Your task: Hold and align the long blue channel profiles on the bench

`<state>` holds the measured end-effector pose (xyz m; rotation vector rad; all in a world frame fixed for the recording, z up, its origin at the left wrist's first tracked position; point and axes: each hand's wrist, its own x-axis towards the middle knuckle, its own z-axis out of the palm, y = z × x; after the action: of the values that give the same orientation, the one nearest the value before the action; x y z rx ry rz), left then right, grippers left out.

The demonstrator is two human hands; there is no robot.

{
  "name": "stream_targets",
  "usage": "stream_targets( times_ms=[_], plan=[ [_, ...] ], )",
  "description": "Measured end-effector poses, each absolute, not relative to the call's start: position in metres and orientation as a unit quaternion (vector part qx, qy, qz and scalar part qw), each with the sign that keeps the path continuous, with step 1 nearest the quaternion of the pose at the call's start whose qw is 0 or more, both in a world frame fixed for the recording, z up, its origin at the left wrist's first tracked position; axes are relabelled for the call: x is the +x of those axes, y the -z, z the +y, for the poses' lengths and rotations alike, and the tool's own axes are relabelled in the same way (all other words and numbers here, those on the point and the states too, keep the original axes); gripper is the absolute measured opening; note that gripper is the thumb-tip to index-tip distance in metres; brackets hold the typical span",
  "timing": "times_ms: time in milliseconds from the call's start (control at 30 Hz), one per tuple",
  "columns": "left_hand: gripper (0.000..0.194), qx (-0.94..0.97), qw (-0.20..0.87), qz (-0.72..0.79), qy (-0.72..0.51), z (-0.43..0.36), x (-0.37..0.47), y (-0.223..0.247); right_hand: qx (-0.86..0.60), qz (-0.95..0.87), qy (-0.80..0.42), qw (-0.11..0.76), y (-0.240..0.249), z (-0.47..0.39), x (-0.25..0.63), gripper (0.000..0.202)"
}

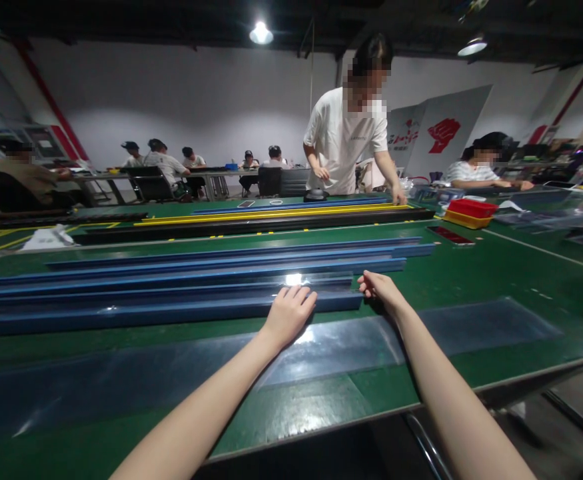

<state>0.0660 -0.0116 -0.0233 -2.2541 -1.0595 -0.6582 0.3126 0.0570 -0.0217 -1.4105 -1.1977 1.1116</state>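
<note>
Rests left hand (290,313) on nearest blue channel profile (171,315), fingers loosely spread, probably to steady it lengthwise on green desk (476,283), behind clear plastic strip (341,343). Holds right hand (382,290) by its end, fingers curled, perhaps for adjusting; cannot tell if pinching anything. Cannot see profile's far left end, cut off.

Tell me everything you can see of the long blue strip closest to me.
The closest blue strip is a straight, slightly glossy channel with raised edges, seemingly plastic or painted metal. It lies lengthwise on the green table, running out of view at the left. The left hand lies over it near its right end; whether the right hand touches that end is unclear.
</note>
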Motion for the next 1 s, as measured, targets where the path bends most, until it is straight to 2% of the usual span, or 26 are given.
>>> stream_targets(
  times_ms=[300, 1000],
  plan=[
    [0.021, -0.843, 0.275, -0.395, 0.24, -0.0146, 0.0664, 0.0219, -0.536, -0.564, -0.444, 0.445, 0.0249, 0.057, 0.3098, 0.042],
    [0.023, -0.806, 0.275, -0.472, 0.229, -0.0196, 0.071, 0.02, -0.533, -0.588, -0.44, 0.421, 0.0161, 0.0521, 0.3082, 0.034]
  ],
)
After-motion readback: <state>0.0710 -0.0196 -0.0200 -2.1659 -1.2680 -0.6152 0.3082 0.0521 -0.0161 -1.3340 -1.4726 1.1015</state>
